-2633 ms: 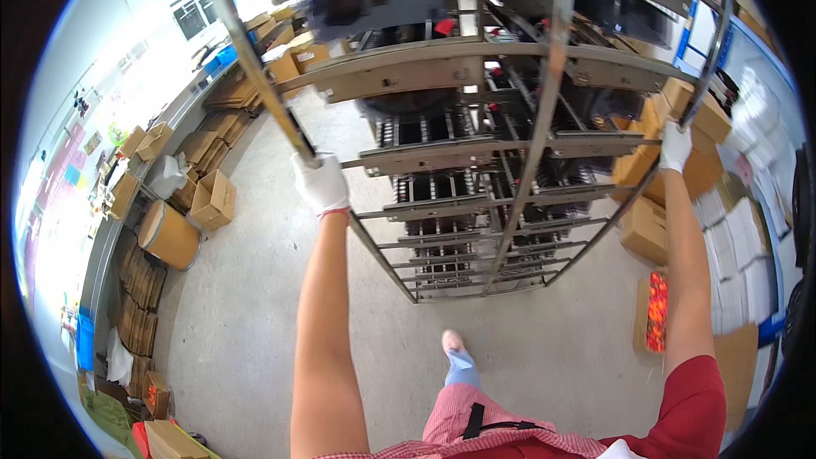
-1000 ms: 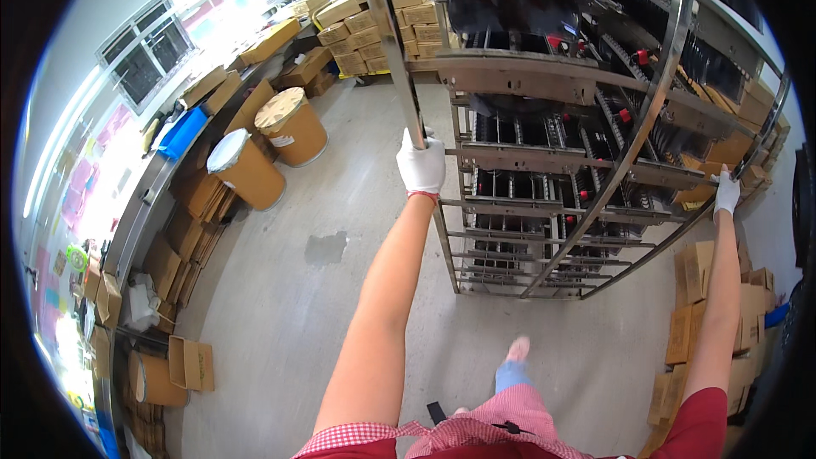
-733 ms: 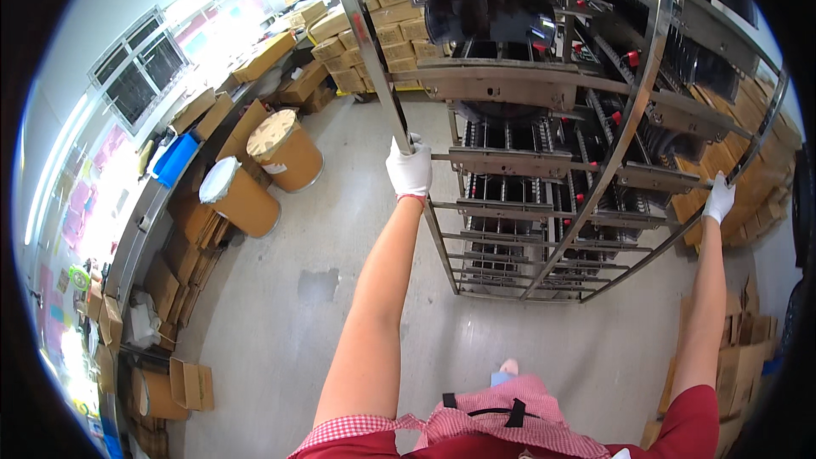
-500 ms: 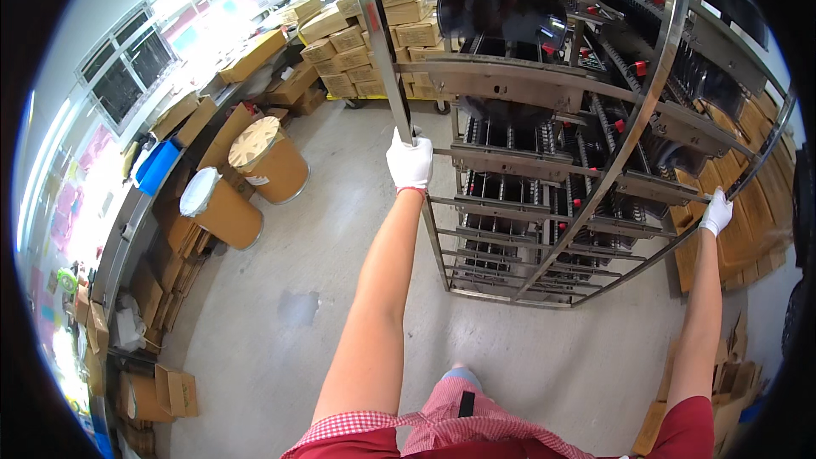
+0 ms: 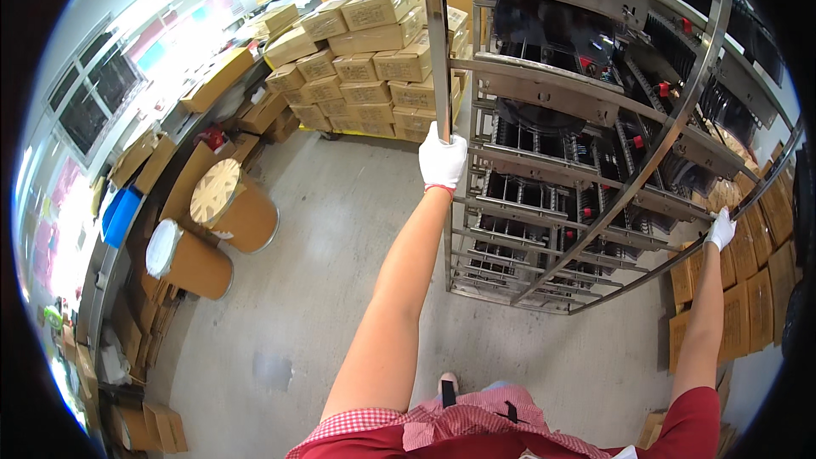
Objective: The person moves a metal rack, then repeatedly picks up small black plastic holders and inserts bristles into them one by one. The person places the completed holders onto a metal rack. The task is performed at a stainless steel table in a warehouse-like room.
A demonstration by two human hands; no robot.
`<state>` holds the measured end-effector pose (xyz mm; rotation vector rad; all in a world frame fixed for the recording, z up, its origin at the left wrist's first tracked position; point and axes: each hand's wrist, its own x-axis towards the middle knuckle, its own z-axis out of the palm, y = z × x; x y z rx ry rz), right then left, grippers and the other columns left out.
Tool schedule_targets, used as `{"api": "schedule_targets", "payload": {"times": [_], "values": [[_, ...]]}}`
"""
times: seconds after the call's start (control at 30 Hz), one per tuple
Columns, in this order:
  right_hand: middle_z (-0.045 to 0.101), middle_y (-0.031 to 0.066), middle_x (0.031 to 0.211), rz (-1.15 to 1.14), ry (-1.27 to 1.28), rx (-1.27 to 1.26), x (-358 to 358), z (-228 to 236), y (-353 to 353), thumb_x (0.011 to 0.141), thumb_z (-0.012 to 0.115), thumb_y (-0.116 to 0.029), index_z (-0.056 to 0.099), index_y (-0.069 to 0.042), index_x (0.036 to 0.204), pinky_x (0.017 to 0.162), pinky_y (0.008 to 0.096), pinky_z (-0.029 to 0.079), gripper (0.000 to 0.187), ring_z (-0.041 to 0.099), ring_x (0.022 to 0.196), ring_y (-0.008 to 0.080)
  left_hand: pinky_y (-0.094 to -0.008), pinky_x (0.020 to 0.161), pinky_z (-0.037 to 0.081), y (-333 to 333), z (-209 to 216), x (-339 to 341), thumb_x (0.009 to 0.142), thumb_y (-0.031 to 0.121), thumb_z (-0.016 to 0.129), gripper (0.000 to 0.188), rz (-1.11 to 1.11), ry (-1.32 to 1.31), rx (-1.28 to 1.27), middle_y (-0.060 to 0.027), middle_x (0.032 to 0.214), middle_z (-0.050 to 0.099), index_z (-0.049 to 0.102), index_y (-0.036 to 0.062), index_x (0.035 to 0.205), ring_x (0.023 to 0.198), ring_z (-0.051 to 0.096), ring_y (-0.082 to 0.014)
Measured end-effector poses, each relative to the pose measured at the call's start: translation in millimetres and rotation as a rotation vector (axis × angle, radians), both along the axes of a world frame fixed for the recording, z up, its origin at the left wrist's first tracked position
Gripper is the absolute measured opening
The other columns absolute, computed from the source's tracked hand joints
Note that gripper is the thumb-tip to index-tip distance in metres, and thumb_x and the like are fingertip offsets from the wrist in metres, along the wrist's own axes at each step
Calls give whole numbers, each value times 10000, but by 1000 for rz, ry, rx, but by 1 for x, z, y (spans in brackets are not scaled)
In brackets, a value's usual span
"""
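Observation:
A tall metal rack (image 5: 544,83) stands in front of me, its levels holding dark glossy panels and black slotted strips with small red clips. My left hand (image 5: 443,160), in a white glove, is wrapped round the rack's left upright post. The right-hand post is gripped by my right hand (image 5: 722,229), also white-gloved. Both arms are stretched well apart, and the rack's lower frame comes down to the floor between them. Parts of the far levels are hidden behind the crossbars.
Stacked cartons (image 5: 365,68) stand on a yellow wheeled platform beyond the rack's left side. Two brown drums (image 5: 246,212) are by the long bench at left, with a blue bin (image 5: 121,217) near them. More cartons (image 5: 739,314) are piled at right, close to the rack. Grey floor (image 5: 340,204) lies between.
Drums and bench have shifted left and lower in view, while the carton stack looks larger and nearer. Both hands keep their grip on the rack. A shoe now shows below me.

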<state>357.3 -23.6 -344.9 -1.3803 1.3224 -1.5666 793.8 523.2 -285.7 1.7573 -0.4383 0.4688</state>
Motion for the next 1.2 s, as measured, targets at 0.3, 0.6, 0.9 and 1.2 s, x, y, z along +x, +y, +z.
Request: {"api": "schedule_targets", "payload": {"times": [0.3, 0.6, 0.9, 1.2], "values": [[706, 91, 852, -278, 202, -98, -40, 4, 52, 944, 605, -294, 583, 44, 1135, 715, 322, 507, 389, 687, 770, 184, -374, 670, 517, -1, -6, 28, 802, 110, 587, 129, -62, -34, -124, -181, 740, 660, 622, 43, 906, 683, 667, -336], [700, 80, 991, 31, -93, -72, -97, -9, 99, 976, 609, -229, 602, -7, 1143, 758, 303, 499, 277, 688, 877, 168, -382, 671, 525, -6, -15, 28, 792, 109, 590, 137, -24, -63, -122, -174, 733, 672, 658, 57, 899, 700, 680, -341], [696, 82, 1021, -39, 125, 47, -105, 3, 165, 949, 608, -363, 644, 30, 1131, 795, 303, 493, 434, 642, 869, 174, -372, 682, 528, -4, -15, 34, 798, 109, 605, 125, -110, -73, -154, -147, 747, 689, 655, 61, 902, 690, 689, -303], [667, 112, 1188, -119, 295, 149, -138, -26, 159, 920, 582, -601, 621, 16, 1273, 933, 355, 450, 712, 607, 1074, 232, -382, 634, 515, -11, -34, 50, 802, 103, 601, 109, -212, -100, -193, -160, 707, 663, 645, 71, 895, 633, 665, -306]]}}
